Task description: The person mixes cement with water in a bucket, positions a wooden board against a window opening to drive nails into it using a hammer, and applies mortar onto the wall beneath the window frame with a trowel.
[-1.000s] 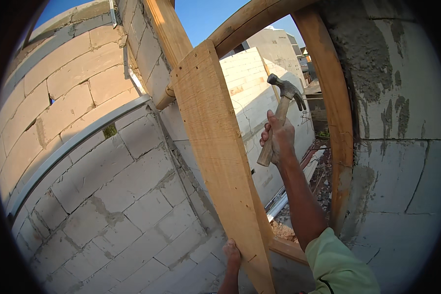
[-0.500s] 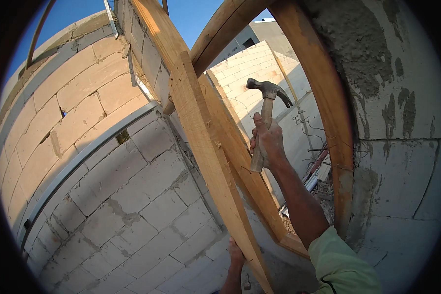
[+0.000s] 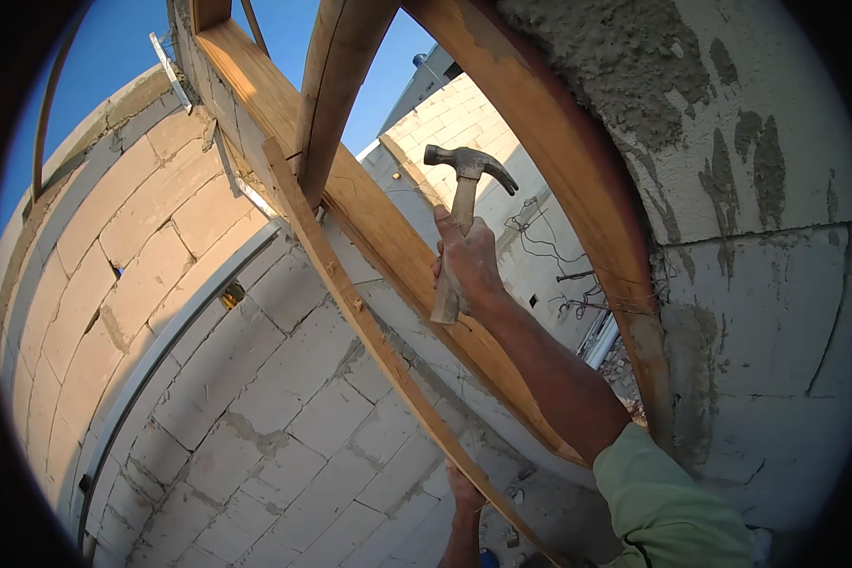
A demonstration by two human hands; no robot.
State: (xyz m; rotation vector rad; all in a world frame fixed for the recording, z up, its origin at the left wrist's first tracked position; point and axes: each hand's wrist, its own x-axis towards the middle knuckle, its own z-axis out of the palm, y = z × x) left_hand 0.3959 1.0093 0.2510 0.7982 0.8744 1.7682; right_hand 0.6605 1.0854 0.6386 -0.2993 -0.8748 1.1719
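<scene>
I note a block wall [image 3: 227, 398], sunlit above and shaded below, left of the right-hand fingers [image 3: 448, 227], a mortar-smeared wall [image 3: 757, 322] to their right, and blue sky [image 3: 114, 57] above.

Your right hand [image 3: 470, 261] grips the claw hammer [image 3: 465, 194] by its wooden handle, head uppermost. Your left hand [image 3: 464, 490] holds the tilted plank [image 3: 373, 331] by its left edge, near its lower end.

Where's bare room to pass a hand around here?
Apparently between the wooden board and left frame timber, and between the claw hammer and right frame timber. Crowded: the tangled wires, and where board and round pole overlap in view.
</scene>
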